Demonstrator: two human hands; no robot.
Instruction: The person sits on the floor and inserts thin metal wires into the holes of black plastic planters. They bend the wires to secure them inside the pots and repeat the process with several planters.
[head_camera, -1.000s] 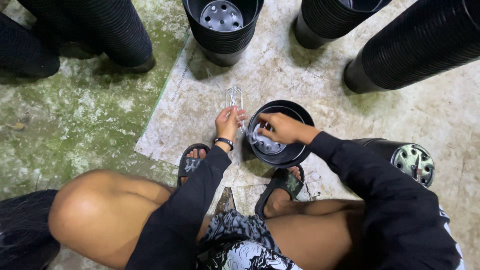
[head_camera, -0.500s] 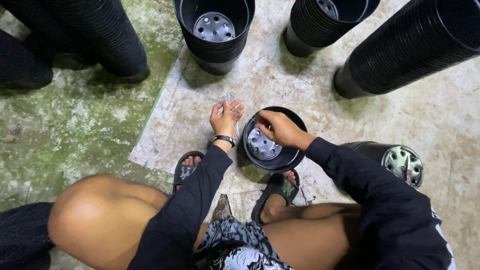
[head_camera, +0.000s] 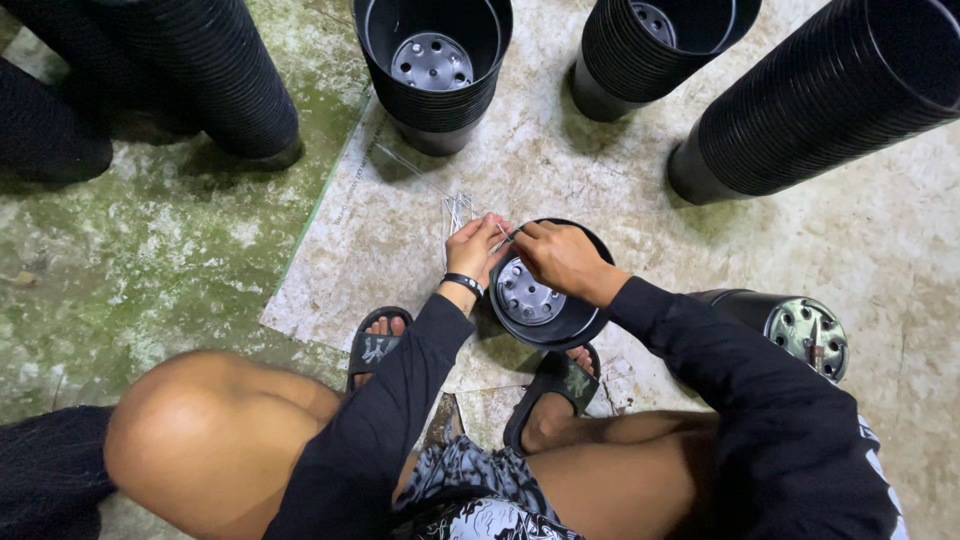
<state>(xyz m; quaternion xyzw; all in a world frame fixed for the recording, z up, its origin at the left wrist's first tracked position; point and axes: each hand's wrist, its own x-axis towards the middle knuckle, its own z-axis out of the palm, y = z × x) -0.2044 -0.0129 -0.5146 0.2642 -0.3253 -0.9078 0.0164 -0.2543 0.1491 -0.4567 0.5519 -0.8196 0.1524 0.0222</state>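
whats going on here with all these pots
A person squats on a worn sheet on the concrete floor, both hands at the rim of a round black plastic pot. The left hand and right hand pinch a thin wire between them. More thin wires lie beside it. Tall stacks of black pots stand around.

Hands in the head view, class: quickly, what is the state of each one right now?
Left hand: closed, pinching thin wire pieces beside the black plastic pot.
Right hand: closed over the pot's rim, pinching a thin wire.
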